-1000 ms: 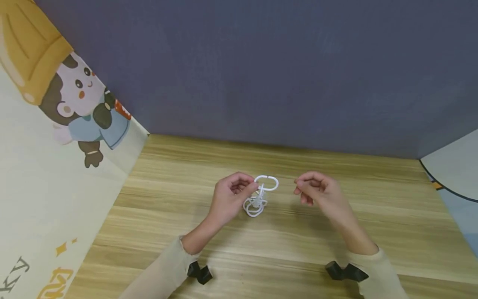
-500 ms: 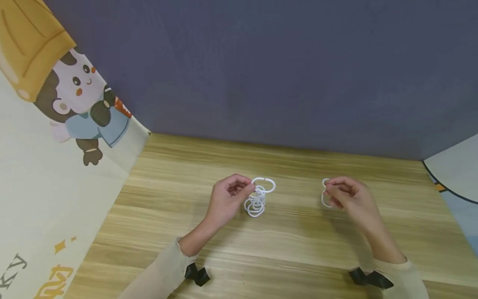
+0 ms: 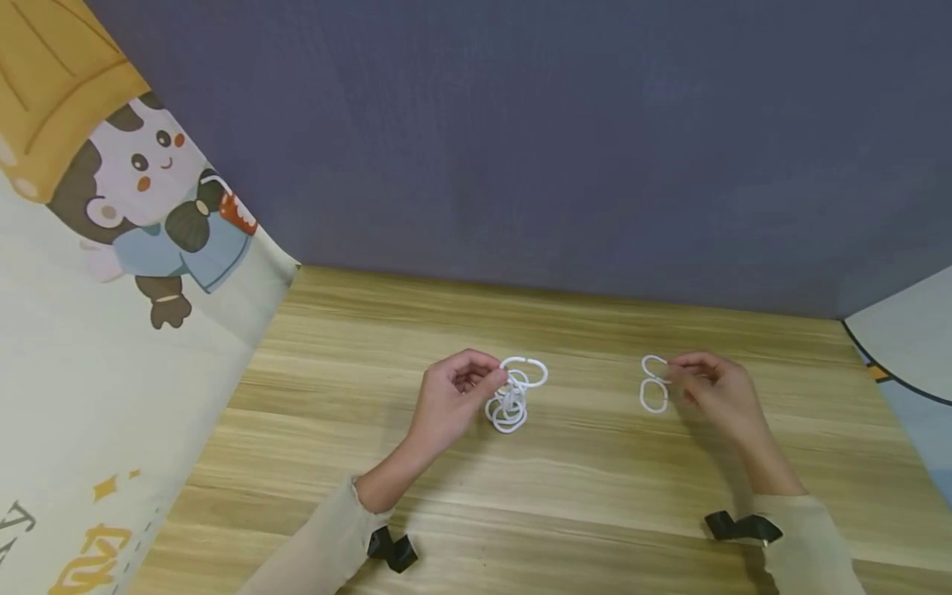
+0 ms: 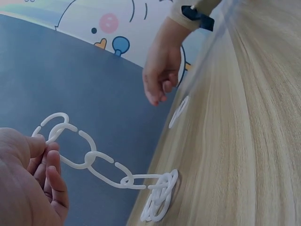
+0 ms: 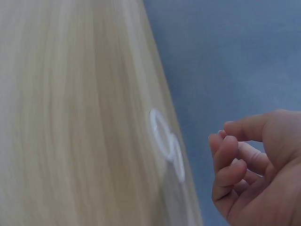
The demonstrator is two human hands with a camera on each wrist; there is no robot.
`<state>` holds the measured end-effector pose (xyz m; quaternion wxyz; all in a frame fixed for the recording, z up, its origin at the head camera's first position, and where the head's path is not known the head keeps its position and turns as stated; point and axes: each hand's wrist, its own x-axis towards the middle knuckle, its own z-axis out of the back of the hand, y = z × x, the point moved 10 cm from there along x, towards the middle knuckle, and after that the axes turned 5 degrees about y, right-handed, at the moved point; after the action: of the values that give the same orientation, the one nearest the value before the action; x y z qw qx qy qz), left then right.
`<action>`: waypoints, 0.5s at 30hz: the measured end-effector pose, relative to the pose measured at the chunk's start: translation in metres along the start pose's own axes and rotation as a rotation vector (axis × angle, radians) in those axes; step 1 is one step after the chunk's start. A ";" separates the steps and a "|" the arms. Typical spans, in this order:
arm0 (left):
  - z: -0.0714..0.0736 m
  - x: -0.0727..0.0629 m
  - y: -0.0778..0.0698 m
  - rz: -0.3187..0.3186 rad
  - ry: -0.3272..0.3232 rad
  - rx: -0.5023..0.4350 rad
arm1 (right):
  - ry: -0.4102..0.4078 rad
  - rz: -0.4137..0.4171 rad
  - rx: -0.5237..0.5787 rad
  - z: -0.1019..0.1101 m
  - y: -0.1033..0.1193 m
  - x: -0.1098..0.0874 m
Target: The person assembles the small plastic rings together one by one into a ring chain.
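My left hand (image 3: 457,392) pinches a white plastic chain link between thumb and fingertips. From it a chain of open-sided links (image 4: 91,157) slopes down, and its lower end lies bunched on the table in a small heap (image 4: 161,200). To the right, two joined white links (image 3: 653,381) lie flat on the wood. Just beside and above them is my right hand (image 3: 720,395). In the right wrist view its fingers are loosely bent, with nothing between them, apart from the two links (image 5: 171,147).
The wood-grain table (image 3: 565,512) runs back to a dark blue-grey panel (image 3: 521,165). A pale wall with a cartoon figure (image 3: 164,198) borders the left side, and another printed panel (image 3: 915,347) stands at the right. Black bands (image 3: 392,549) sit on both wrists.
My right hand has moved right, away from the left hand, carrying two joined links, and has let them go on the table. My left hand stays nearly still with the chain.
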<state>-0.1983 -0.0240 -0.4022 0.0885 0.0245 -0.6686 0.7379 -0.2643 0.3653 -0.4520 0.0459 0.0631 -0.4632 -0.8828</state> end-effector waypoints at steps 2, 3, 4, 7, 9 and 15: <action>-0.001 0.000 0.001 0.002 0.002 -0.001 | -0.010 -0.006 -0.024 0.004 -0.006 0.004; -0.002 0.001 0.001 0.003 0.002 -0.004 | -0.015 -0.006 -0.038 0.006 -0.008 0.006; -0.003 0.001 0.001 0.002 0.002 -0.010 | -0.020 -0.004 -0.052 0.007 -0.009 0.008; -0.005 0.002 0.001 -0.004 0.003 -0.028 | -0.046 0.010 -0.105 0.011 -0.012 0.014; -0.006 0.002 0.001 -0.011 0.002 -0.037 | -0.068 0.021 -0.151 0.014 -0.014 0.019; -0.005 0.002 -0.002 -0.027 -0.012 -0.047 | -0.091 0.040 -0.205 0.014 -0.020 0.026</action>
<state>-0.1996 -0.0182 -0.4006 0.0951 0.0356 -0.6858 0.7206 -0.2928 0.3842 -0.4622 0.0489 0.0087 -0.3735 -0.9263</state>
